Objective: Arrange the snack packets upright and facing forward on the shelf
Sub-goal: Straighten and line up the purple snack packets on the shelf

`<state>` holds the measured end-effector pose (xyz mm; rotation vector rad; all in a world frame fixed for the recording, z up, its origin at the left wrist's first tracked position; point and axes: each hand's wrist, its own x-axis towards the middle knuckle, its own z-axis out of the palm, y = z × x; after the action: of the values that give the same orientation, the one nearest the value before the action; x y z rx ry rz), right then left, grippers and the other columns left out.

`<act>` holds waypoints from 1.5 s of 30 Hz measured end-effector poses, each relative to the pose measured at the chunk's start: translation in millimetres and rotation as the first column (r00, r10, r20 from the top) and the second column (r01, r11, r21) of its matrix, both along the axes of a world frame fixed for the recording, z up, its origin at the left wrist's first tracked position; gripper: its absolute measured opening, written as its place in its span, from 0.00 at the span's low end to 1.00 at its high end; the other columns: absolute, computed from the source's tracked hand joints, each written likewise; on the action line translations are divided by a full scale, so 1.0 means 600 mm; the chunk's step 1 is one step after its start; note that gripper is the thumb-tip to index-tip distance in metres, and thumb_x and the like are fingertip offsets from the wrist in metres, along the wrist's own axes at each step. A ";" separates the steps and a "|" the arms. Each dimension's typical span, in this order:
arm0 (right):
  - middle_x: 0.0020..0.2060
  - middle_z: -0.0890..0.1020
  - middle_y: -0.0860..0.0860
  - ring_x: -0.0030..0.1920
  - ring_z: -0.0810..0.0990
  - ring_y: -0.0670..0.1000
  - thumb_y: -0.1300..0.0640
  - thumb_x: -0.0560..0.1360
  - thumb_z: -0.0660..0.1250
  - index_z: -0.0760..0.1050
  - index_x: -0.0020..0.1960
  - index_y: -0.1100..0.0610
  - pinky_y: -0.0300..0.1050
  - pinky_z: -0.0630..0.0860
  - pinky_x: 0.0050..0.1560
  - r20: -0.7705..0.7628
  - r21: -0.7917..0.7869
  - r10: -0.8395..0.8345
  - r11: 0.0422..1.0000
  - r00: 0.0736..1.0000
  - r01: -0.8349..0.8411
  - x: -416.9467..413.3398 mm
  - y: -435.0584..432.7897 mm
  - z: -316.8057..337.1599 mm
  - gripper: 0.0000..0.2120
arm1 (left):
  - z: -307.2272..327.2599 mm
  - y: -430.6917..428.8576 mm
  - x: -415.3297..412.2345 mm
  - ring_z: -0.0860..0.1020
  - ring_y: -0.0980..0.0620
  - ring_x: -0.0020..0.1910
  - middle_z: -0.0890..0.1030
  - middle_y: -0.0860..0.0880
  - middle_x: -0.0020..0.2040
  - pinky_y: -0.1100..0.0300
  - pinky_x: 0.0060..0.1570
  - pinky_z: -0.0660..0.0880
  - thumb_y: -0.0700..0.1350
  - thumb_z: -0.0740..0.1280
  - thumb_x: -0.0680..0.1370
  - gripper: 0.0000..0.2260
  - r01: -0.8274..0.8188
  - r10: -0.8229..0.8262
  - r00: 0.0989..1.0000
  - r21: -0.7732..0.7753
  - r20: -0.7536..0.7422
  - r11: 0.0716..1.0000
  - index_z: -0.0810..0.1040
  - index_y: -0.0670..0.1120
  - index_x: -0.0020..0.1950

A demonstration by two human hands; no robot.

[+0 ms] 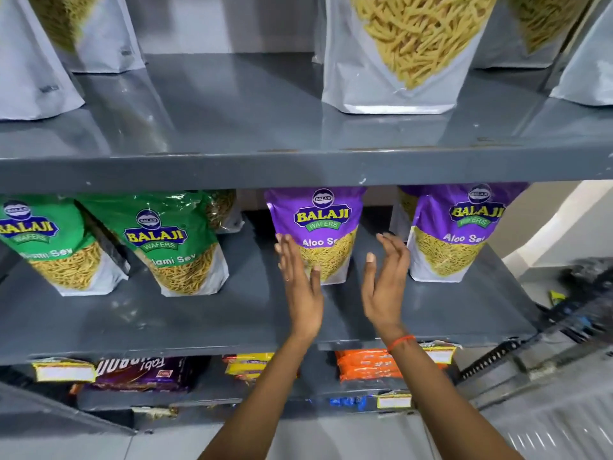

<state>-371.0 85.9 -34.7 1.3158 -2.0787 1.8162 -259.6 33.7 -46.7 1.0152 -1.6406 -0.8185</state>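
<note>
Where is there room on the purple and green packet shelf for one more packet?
Bare shelf lies between the green Balaji packet and the purple Aloo Sev packet, and along the front edge. Between the two purple packets it is crowded: the left hand and right hand are there.

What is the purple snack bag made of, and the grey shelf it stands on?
The purple snack bag looks like thin glossy plastic film: it has a shiny printed front and a see-through window showing the yellow sev. The grey shelf seems to be painted metal: smooth, slightly reflective, with small chips along its edge.
</note>
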 end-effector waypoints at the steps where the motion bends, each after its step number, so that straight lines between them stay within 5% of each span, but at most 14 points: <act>1: 0.63 0.68 0.59 0.67 0.67 0.52 0.52 0.78 0.54 0.66 0.64 0.58 0.46 0.63 0.71 -0.033 0.002 -0.007 1.000 0.999 0.008 -0.007 0.003 0.004 0.18 | 0.003 0.015 -0.018 0.38 0.65 0.74 0.45 0.52 0.76 0.65 0.75 0.41 0.46 0.56 0.80 0.29 0.016 -0.013 0.999 -0.088 0.038 0.996 0.43 0.47 0.75; 6: 0.69 0.65 0.59 0.71 0.61 0.53 0.54 0.79 0.54 0.63 0.68 0.58 0.43 0.57 0.73 -0.112 -0.019 -0.085 0.996 0.990 0.084 -0.086 0.051 0.011 0.19 | 0.014 0.059 -0.132 0.46 0.63 0.74 0.52 0.50 0.75 0.65 0.75 0.45 0.57 0.50 0.78 0.30 0.199 -0.188 0.977 -0.106 0.102 0.974 0.51 0.40 0.74; 10: 0.72 0.59 0.66 0.73 0.58 0.61 0.56 0.77 0.53 0.56 0.71 0.65 0.48 0.53 0.74 0.153 0.070 -0.214 0.976 0.965 0.206 -0.220 0.096 -0.025 0.26 | 0.014 0.054 -0.226 0.50 0.60 0.71 0.51 0.45 0.77 0.70 0.70 0.49 0.44 0.69 0.73 0.39 0.347 -0.371 0.922 0.185 0.114 0.919 0.48 0.39 0.75; 13: 0.73 0.58 0.65 0.73 0.57 0.57 0.53 0.75 0.53 0.53 0.71 0.67 0.47 0.53 0.74 0.319 0.230 -0.029 0.972 0.947 -0.048 -0.300 0.117 -0.049 0.29 | -0.002 0.039 -0.271 0.60 0.65 0.67 0.58 0.43 0.75 0.74 0.64 0.58 0.34 0.73 0.68 0.43 0.473 -0.515 0.856 0.351 0.031 0.808 0.49 0.38 0.75; 15: 0.72 0.63 0.60 0.69 0.61 0.49 0.59 0.79 0.55 0.57 0.71 0.64 0.38 0.55 0.71 0.401 0.256 0.115 0.939 0.909 -0.231 -0.327 0.131 -0.047 0.22 | -0.024 0.043 -0.294 0.70 0.57 0.65 0.67 0.41 0.70 0.61 0.68 0.67 0.36 0.73 0.64 0.40 0.482 -0.515 0.857 0.390 -0.021 0.785 0.57 0.35 0.72; 17: 0.70 0.65 0.55 0.69 0.63 0.48 0.61 0.78 0.56 0.61 0.70 0.63 0.46 0.56 0.74 0.412 0.264 0.181 0.914 0.893 -0.307 -0.349 0.140 -0.052 0.21 | -0.040 0.054 -0.302 0.74 0.47 0.59 0.74 0.42 0.61 0.54 0.60 0.72 0.41 0.73 0.63 0.35 0.405 -0.441 0.897 0.434 -0.018 0.805 0.64 0.36 0.67; 19: 0.70 0.67 0.54 0.70 0.65 0.50 0.57 0.74 0.55 0.62 0.69 0.61 0.53 0.58 0.75 0.411 0.279 0.206 0.899 0.888 -0.337 -0.361 0.159 -0.058 0.24 | -0.047 0.076 -0.299 0.77 0.53 0.51 0.75 0.44 0.55 0.64 0.50 0.75 0.37 0.73 0.66 0.28 0.349 -0.386 0.922 0.443 -0.008 0.825 0.67 0.36 0.63; 25: 0.63 0.71 0.46 0.58 0.68 0.25 0.58 0.78 0.56 0.63 0.67 0.57 0.23 0.65 0.60 0.426 0.273 0.273 0.870 0.863 -0.410 -0.343 0.269 -0.063 0.18 | -0.066 0.190 -0.261 0.77 0.57 0.52 0.78 0.48 0.56 0.71 0.51 0.76 0.34 0.71 0.70 0.23 0.329 -0.343 0.938 0.423 -0.045 0.844 0.69 0.41 0.63; 27: 0.63 0.70 0.45 0.57 0.68 0.25 0.60 0.80 0.55 0.62 0.69 0.58 0.19 0.65 0.57 0.448 0.269 0.263 0.872 0.854 -0.410 -0.342 0.291 -0.070 0.18 | -0.063 0.218 -0.256 0.77 0.55 0.55 0.78 0.50 0.56 0.63 0.54 0.77 0.35 0.70 0.71 0.23 0.337 -0.344 0.937 0.438 -0.066 0.833 0.69 0.43 0.64; 32: 0.66 0.69 0.45 0.65 0.69 0.40 0.57 0.80 0.55 0.60 0.71 0.54 0.30 0.66 0.60 0.496 0.236 0.264 0.876 0.827 -0.421 -0.338 0.305 -0.066 0.20 | -0.058 0.230 -0.255 0.77 0.45 0.60 0.77 0.47 0.59 0.44 0.58 0.77 0.37 0.71 0.71 0.24 0.316 -0.335 0.941 0.453 -0.041 0.833 0.68 0.45 0.65; 37: 0.59 0.72 0.39 0.57 0.71 0.29 0.58 0.80 0.54 0.62 0.68 0.51 0.25 0.69 0.55 0.483 0.230 0.236 0.895 0.843 -0.383 -0.328 0.309 -0.068 0.17 | -0.054 0.231 -0.253 0.75 0.45 0.63 0.76 0.44 0.65 0.38 0.55 0.77 0.41 0.70 0.72 0.24 0.312 -0.351 0.936 0.451 0.003 0.836 0.67 0.47 0.66; 40: 0.55 0.73 0.40 0.61 0.72 0.46 0.61 0.79 0.55 0.64 0.63 0.47 0.24 0.71 0.50 0.505 0.218 0.173 0.922 0.846 -0.319 -0.322 0.310 -0.067 0.15 | -0.057 0.231 -0.251 0.76 0.46 0.62 0.76 0.45 0.65 0.40 0.56 0.77 0.42 0.70 0.72 0.24 0.331 -0.370 0.929 0.426 0.010 0.842 0.66 0.49 0.66; 42: 0.56 0.74 0.41 0.63 0.72 0.51 0.59 0.78 0.55 0.65 0.63 0.48 0.36 0.74 0.58 0.524 0.183 0.131 0.948 0.841 -0.262 -0.310 0.309 -0.068 0.15 | -0.059 0.233 -0.249 0.76 0.47 0.62 0.76 0.46 0.65 0.40 0.57 0.77 0.44 0.71 0.72 0.26 0.341 -0.379 0.925 0.416 0.012 0.843 0.66 0.50 0.66; 45: 0.68 0.70 0.54 0.69 0.67 0.54 0.53 0.75 0.54 0.62 0.69 0.54 0.57 0.65 0.70 0.333 0.133 -0.129 0.987 0.934 0.089 -0.260 0.303 -0.057 0.22 | -0.054 0.235 -0.240 0.72 0.49 0.66 0.73 0.48 0.69 0.45 0.63 0.74 0.52 0.72 0.70 0.34 0.336 -0.379 0.924 0.380 0.042 0.862 0.60 0.53 0.72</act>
<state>-526.8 267.4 -69.0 0.9335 -2.4062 2.0209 -403.5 174.4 -78.8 1.0362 -1.8495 -1.3811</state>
